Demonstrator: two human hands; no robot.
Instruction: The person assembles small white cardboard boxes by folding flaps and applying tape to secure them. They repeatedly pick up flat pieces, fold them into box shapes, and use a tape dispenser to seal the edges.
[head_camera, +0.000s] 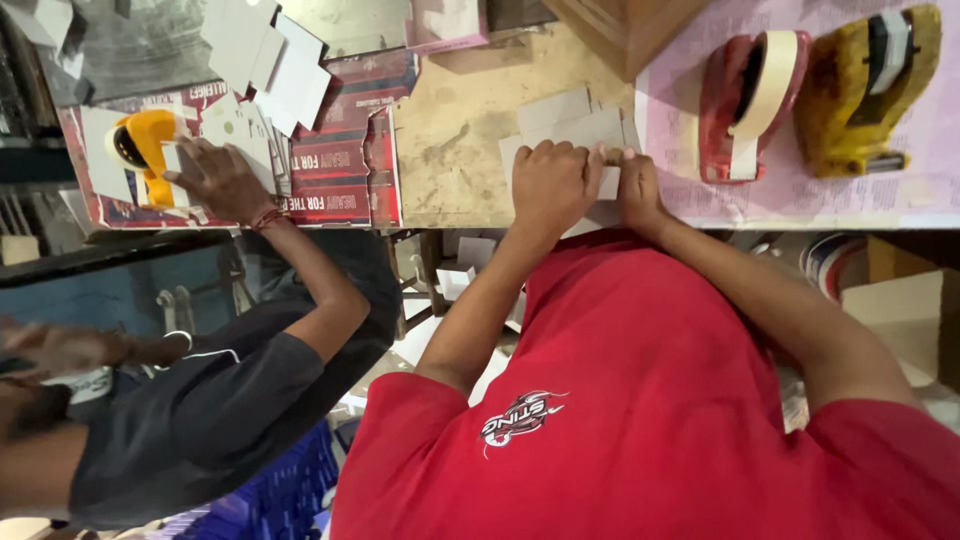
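Both my hands rest at the near edge of the worn wooden table (460, 130). My left hand (553, 186) is curled with its knuckles up on a flat grey cardboard piece (570, 122). Next to it, my right hand (636, 190) pinches the same cardboard piece at its right end, the fingertips nearly touching the left hand's. The cardboard lies flat and sticks out beyond my fingers toward the table's middle. My red shirt fills the lower part of the view.
A red tape dispenser (748, 100) with cream tape and a yellow tape dispenser (872, 85) stand on a pink printed sheet (800, 195) at the right. On the left, a co-worker's hand (218, 178) holds a yellow tape gun (145, 148) on red printed cartons (345, 150). A wooden box (625, 30) sits behind.
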